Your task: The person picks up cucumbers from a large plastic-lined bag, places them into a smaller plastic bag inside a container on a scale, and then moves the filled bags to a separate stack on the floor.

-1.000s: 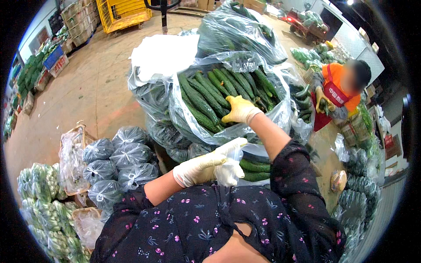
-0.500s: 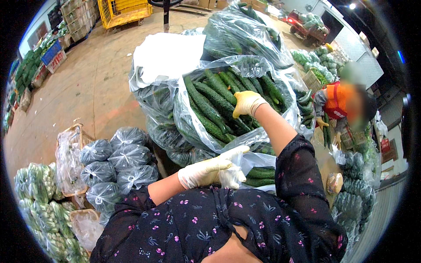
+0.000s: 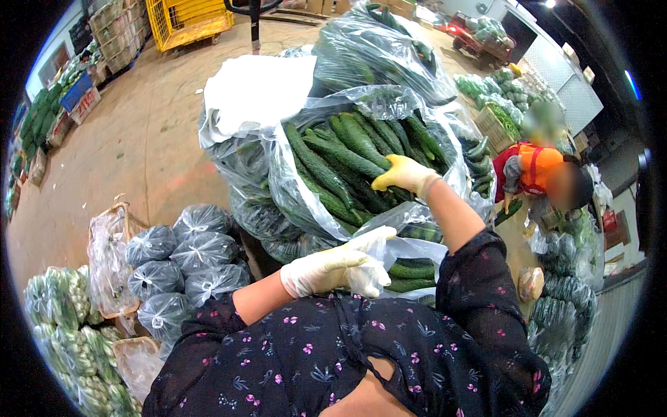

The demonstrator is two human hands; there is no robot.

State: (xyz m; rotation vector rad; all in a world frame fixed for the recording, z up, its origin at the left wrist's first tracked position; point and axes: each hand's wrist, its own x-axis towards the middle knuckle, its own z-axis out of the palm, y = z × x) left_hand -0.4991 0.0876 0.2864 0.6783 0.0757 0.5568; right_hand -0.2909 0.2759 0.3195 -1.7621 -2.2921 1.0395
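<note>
The right grip (image 3: 410, 175) is curled snugly on the near end of a cucumber (image 3: 347, 156) in the large plastic sack (image 3: 279, 163). The left grip (image 3: 323, 270), half curled, pinches clear film (image 3: 358, 281), seemingly steadying the smaller bag (image 3: 417, 248).

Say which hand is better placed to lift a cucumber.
The yellow-gloved right hand, likely: it grips the end of a long green cucumber in the open clear plastic bag; the cream-gloved left hand holds crumpled clear plastic outside it.

Tan floor (image 3: 167, 125) beneath a yellow cage cart (image 3: 198, 33) and red vehicle (image 3: 479, 44).
</note>
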